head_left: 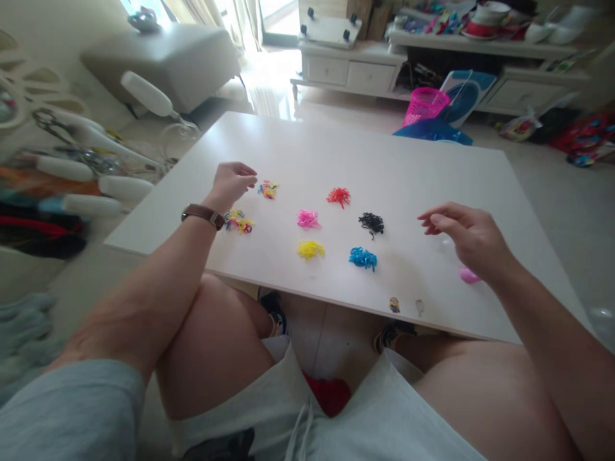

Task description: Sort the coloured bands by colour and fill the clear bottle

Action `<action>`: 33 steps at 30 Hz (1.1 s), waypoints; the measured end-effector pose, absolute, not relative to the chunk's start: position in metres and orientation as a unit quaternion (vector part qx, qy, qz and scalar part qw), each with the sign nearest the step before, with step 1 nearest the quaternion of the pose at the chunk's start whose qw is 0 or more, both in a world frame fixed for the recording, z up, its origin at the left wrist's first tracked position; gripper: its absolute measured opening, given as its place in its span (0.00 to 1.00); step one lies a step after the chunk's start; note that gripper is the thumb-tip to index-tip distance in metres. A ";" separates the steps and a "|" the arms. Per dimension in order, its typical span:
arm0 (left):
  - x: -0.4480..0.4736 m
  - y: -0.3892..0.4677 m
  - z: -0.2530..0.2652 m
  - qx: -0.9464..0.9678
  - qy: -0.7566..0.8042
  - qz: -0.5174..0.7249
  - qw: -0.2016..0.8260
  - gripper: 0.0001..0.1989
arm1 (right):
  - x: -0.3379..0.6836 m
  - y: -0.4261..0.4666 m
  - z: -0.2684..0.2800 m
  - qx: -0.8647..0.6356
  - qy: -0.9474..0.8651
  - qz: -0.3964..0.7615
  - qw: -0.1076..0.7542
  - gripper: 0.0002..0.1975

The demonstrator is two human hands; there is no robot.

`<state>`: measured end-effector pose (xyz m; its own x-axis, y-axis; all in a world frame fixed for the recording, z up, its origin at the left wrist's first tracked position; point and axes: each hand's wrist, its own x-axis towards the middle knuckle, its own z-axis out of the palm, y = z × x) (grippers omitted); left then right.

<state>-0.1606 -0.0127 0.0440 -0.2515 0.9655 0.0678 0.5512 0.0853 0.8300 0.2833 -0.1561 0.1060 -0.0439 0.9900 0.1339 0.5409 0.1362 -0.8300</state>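
My left hand (234, 184) is over the left part of the white table (408, 160), its thumb and fingertips pinched together beside a small mixed-colour pile of rubber bands (268, 189). Whatever the pinch holds is too small to make out. Another mixed pile (240, 222) lies below that wrist, partly covered by it. Single-colour piles sit mid-table: red bands (339, 196), pink bands (308, 219), yellow bands (311, 250), black bands (371, 223) and blue bands (363, 258). To the right of the black pile, my right hand (464, 234) hovers with loosely bent fingers and nothing visible in them.
A pink object (469, 275) lies partly behind my right wrist. Near the front edge are a Minion sticker (394, 305) and a small pale piece (419, 307). Beyond the table stand a pink basket (425, 105) and a white cabinet (346, 70); white-backed chairs (147, 93) are at left.
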 end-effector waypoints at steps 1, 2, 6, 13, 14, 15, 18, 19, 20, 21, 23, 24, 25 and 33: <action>-0.162 -0.013 0.040 0.558 0.693 0.372 0.264 0.09 | 0.284 -0.156 0.105 -0.586 -0.659 0.301 0.363 0.07; -0.163 -0.013 0.037 0.564 0.699 0.353 0.263 0.09 | 0.284 -0.156 0.104 -0.589 -0.662 0.298 0.354 0.07; -0.163 -0.012 0.024 0.584 0.714 0.297 0.247 0.12 | 0.286 -0.156 0.101 -0.595 -0.678 0.285 0.325 0.10; -0.151 0.000 0.002 0.625 0.706 0.249 0.223 0.14 | 0.291 -0.157 0.099 -0.601 -0.690 0.263 0.304 0.10; -0.149 0.002 -0.001 0.626 0.707 0.242 0.220 0.15 | 0.292 -0.158 0.099 -0.602 -0.690 0.263 0.303 0.10; -0.147 0.004 -0.003 0.627 0.710 0.237 0.218 0.15 | 0.293 -0.158 0.099 -0.603 -0.690 0.263 0.302 0.10; -0.144 0.007 -0.008 0.624 0.718 0.227 0.206 0.14 | 0.294 -0.160 0.099 -0.605 -0.688 0.265 0.301 0.09; -0.143 0.008 -0.009 0.624 0.720 0.225 0.201 0.12 | 0.294 -0.161 0.099 -0.605 -0.688 0.264 0.301 0.09; -0.142 0.009 -0.009 0.624 0.722 0.225 0.197 0.11 | 0.294 -0.161 0.099 -0.606 -0.687 0.263 0.303 0.09; -0.142 0.009 -0.009 0.623 0.724 0.225 0.193 0.10 | 0.294 -0.162 0.100 -0.605 -0.687 0.262 0.305 0.09; -0.142 0.011 -0.009 0.617 0.729 0.226 0.190 0.07 | 0.294 -0.163 0.101 -0.602 -0.690 0.258 0.308 0.09; -0.143 0.012 -0.008 0.615 0.731 0.226 0.188 0.06 | 0.294 -0.163 0.101 -0.601 -0.692 0.256 0.309 0.09; -0.143 0.013 -0.008 0.615 0.732 0.227 0.185 0.06 | 0.294 -0.163 0.101 -0.599 -0.694 0.254 0.308 0.09; -0.145 0.015 -0.010 0.657 0.700 0.221 0.172 0.08 | 0.295 -0.162 0.101 -0.595 -0.702 0.254 0.298 0.09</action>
